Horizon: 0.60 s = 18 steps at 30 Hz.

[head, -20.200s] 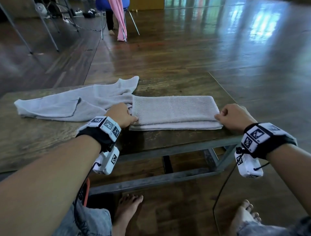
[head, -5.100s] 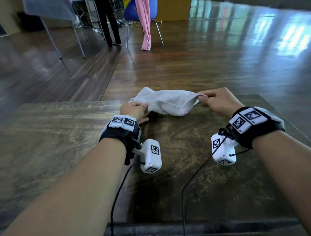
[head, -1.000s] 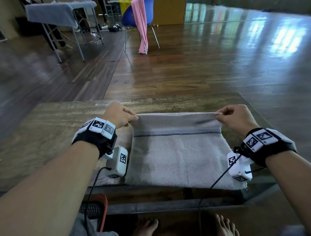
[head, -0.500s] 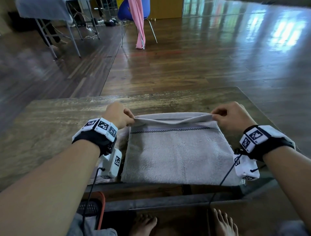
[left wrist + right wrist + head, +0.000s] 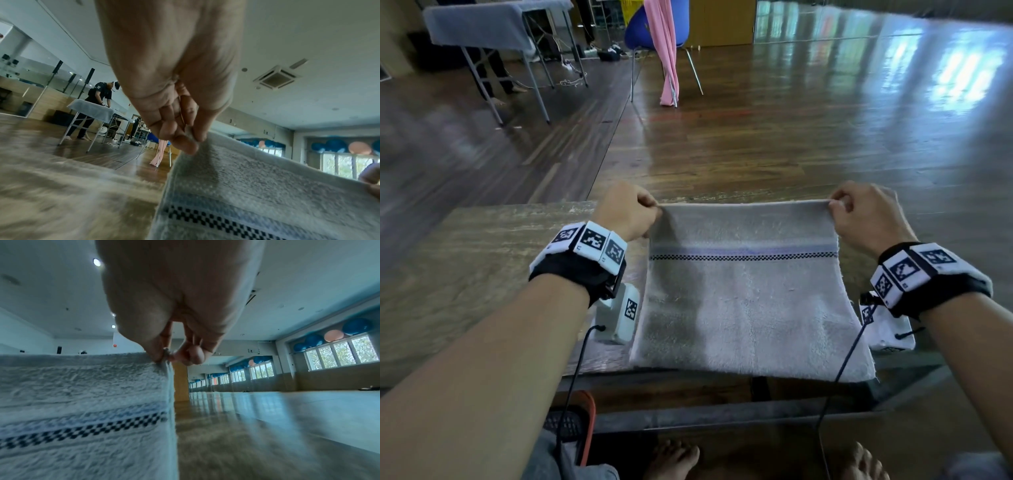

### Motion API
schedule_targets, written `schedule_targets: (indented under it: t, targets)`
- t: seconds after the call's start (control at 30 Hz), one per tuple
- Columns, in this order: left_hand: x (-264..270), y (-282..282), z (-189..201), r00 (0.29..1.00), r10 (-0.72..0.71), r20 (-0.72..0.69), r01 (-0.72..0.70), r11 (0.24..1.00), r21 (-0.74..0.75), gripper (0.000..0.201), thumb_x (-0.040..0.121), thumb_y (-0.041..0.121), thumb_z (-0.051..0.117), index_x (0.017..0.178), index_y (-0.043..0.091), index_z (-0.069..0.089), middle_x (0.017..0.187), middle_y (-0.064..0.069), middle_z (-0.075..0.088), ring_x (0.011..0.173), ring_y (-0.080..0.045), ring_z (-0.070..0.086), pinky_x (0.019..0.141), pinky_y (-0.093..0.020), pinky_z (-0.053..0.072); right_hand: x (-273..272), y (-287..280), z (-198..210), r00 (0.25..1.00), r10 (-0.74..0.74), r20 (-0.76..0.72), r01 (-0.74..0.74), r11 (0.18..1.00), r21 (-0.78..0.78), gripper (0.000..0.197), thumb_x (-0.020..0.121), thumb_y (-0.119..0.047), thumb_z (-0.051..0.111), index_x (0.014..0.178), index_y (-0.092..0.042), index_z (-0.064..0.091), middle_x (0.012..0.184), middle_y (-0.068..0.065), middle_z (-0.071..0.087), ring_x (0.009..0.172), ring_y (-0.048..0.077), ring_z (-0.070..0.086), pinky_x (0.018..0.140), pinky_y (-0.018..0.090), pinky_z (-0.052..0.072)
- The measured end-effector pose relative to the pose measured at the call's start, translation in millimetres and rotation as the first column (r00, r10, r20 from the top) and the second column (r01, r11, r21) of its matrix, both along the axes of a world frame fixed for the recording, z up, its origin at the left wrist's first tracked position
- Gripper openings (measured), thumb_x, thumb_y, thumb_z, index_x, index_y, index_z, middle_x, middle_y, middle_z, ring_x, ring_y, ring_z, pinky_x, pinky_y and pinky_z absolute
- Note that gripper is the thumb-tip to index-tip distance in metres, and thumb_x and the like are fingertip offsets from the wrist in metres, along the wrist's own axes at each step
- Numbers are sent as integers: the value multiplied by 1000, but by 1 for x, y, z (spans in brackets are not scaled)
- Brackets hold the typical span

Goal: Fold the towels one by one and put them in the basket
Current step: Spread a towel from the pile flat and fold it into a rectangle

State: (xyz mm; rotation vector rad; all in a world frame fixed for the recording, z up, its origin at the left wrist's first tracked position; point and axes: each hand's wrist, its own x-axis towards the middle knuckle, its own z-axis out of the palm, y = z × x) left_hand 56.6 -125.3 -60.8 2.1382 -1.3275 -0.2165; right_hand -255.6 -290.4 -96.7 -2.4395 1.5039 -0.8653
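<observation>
The pale grey towel [image 5: 750, 308] with a dark checked stripe lies on the wooden table [image 5: 476, 260], stretching from its near edge away from the person, its far edge lifted taut between the left hand [image 5: 625, 212] and right hand [image 5: 866, 216], each pinching one far corner.

I see the towel [image 5: 750, 308] lying on the surface [image 5: 482, 260], toward its right end, its near edge reaching over the front rim. My left hand [image 5: 625, 212] pinches the far left corner and my right hand [image 5: 866, 216] the far right one, the far edge raised between them. Behind the surface, across the floor [image 5: 791, 137], a chair [image 5: 654, 24] stands, with another table [image 5: 493, 20] to its left.
</observation>
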Motion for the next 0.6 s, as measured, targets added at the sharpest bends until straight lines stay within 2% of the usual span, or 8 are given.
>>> schedule_targets:
  t: [0.07,0.13,0.23,0.3,0.4,0.5,0.53,0.6]
  targets:
    - [-5,-4,13,999,28,-30,-31,994,-102,15,90,15,67,79,11,77,67,-9,73,54,-13,64,50,-12,48,2,-2,15,997,-49,57,49,999,-1,18,95,-26,53,101,-19,69,98,17,70,99,39,63,93,46,52]
    - [-9,-6,28,995,57,-82,-76,968,-240,11,90,16,68,85,11,77,80,-11,75,62,-16,67,67,-25,57,4,-6,33,978,-53,202,64,997,-45,19,95,-28,52,104,-18,66,95,17,71,96,38,66,92,41,51]
    - [-10,-4,51,996,63,-59,-83,887,-455,15,90,23,66,96,12,76,92,-6,74,84,-19,70,80,-39,59,3,-3,62,856,33,515,16,996,-91,16,92,-31,53,102,-28,65,96,14,73,86,33,72,81,48,60]
    - [-13,3,65,999,48,1,-38,816,-576,17,91,26,64,100,14,73,94,-2,72,85,-13,68,78,-33,59,-1,4,76,734,151,662,-31,981,-190,12,95,-30,54,96,-40,61,101,10,74,88,24,75,77,45,63]
    - [-14,17,74,997,-10,79,61,729,-682,19,93,26,63,105,12,69,96,-1,71,82,-9,67,71,-21,56,-9,15,82,614,313,724,-82,938,-336,12,99,-33,55,101,-45,59,104,2,74,93,16,76,76,33,64]
    - [-10,29,64,990,-31,136,108,788,-606,20,92,24,66,106,10,71,98,-3,72,85,-13,68,75,-23,57,-18,22,63,714,327,619,-108,925,-364,12,101,-38,55,101,-49,59,97,-13,70,92,6,72,75,21,60]
    - [-8,32,56,988,-34,148,110,833,-542,19,91,22,68,105,9,72,97,-6,73,84,-16,69,76,-27,58,-24,22,51,774,305,555,-116,930,-349,12,100,-34,56,101,-44,61,97,-11,68,92,8,70,77,24,59]
    - [-3,36,38,985,-86,152,135,925,-355,17,90,19,70,102,8,74,94,-9,74,80,-20,68,75,-31,57,-38,19,25,884,285,371,-180,939,-292,8,97,-18,62,101,-23,67,102,4,67,96,25,66,85,45,58]
